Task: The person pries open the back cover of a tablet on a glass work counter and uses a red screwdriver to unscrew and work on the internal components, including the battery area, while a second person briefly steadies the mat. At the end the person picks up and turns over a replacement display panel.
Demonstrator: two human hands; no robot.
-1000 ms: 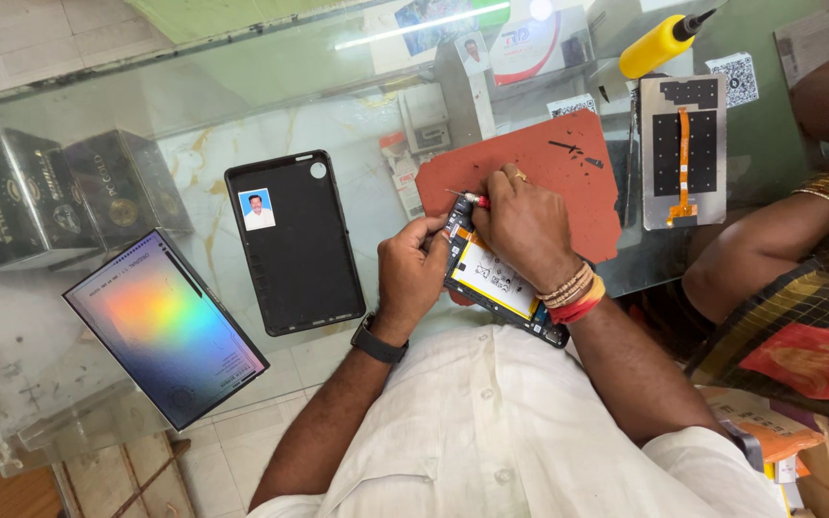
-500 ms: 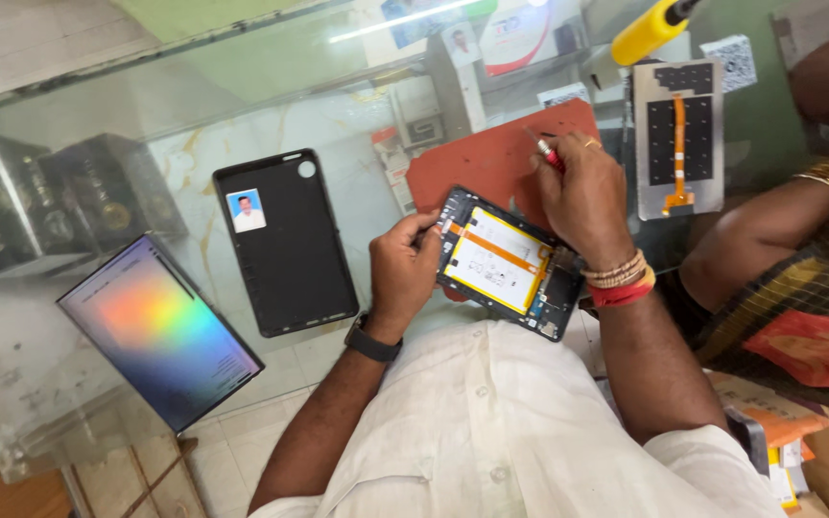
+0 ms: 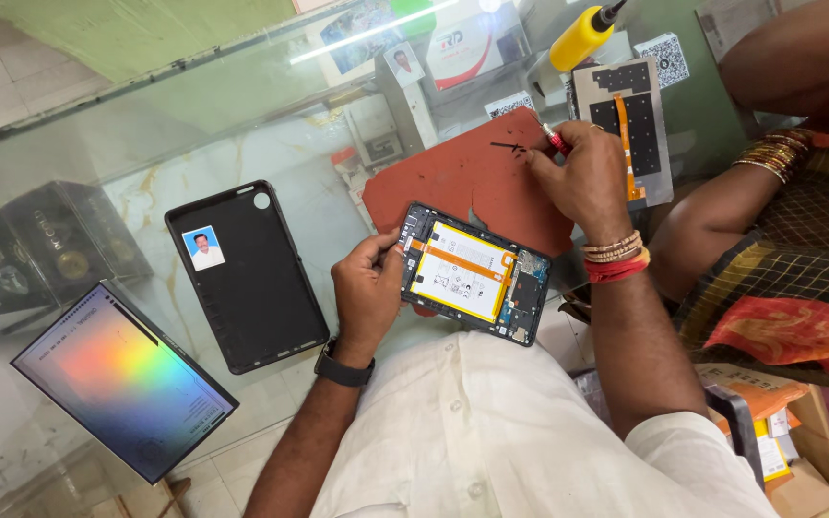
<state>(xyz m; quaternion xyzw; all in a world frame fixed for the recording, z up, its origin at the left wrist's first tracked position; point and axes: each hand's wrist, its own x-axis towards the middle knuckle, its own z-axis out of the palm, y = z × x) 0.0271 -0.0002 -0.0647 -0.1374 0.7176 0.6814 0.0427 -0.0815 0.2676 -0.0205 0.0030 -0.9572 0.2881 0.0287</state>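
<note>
Head view: my left hand [image 3: 368, 288] grips the opened tablet [image 3: 472, 273] by its left edge, thumb on the frame, so the bared inside with its white battery and orange strip faces up and stays level over the near edge of the glass counter [image 3: 127, 144]. My right hand [image 3: 582, 177] is closed on a small red-handled tool [image 3: 555, 139], its tip over the red mat [image 3: 462, 177] beside tiny dark parts [image 3: 509, 147], likely laid there so they do not roll on glass. Propped at the mat's far right corner is the removed back panel [image 3: 630, 129], under a yellow-handled driver [image 3: 582, 36]. Left of my wrist lies an empty black case [image 3: 247, 278]; at the counter's near left corner, a rainbow-sheened screen panel [image 3: 122, 379]. A cardboard box [image 3: 779, 432] by my right elbow holds packets I cannot make out.
</note>
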